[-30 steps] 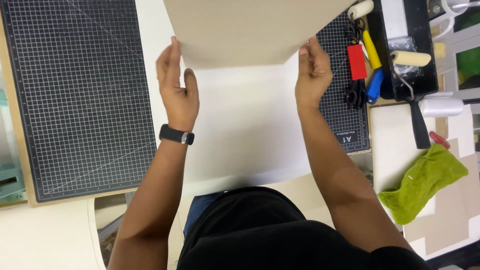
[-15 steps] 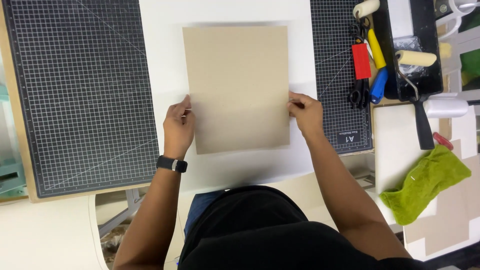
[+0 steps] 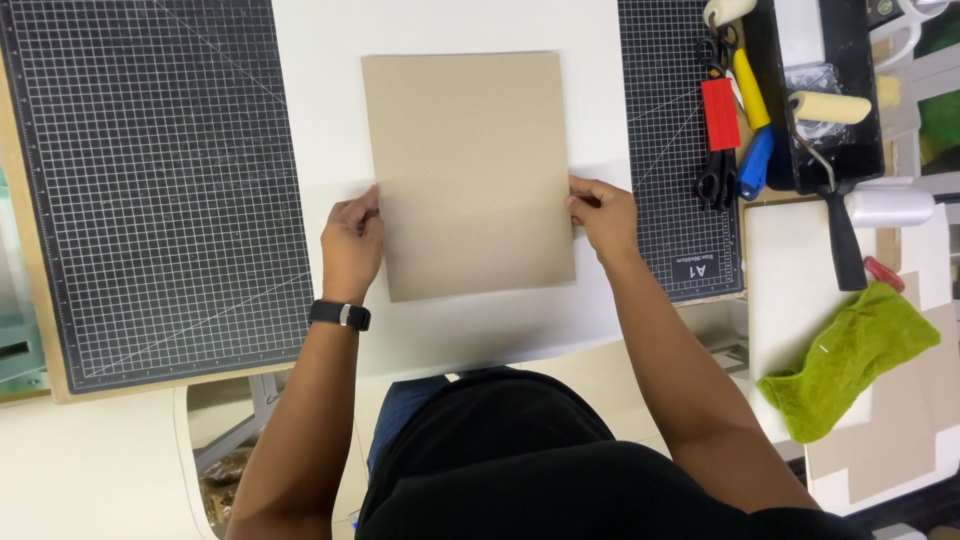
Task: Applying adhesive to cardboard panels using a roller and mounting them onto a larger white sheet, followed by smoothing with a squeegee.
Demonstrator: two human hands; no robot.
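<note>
Flat grey-brown board (image 3: 468, 170) lying on the white surface (image 3: 320, 100), pinched at both long edges.

My left hand (image 3: 352, 245) and right hand (image 3: 603, 213) each close lightly on an edge near its lower half, fingertips on top. It looks stiff, light and matte, so I judge edge grips suit it best. Gridded cutting mats (image 3: 150, 180) flank it; a paint roller (image 3: 830, 108) sits in a black tray (image 3: 860, 60).
</note>
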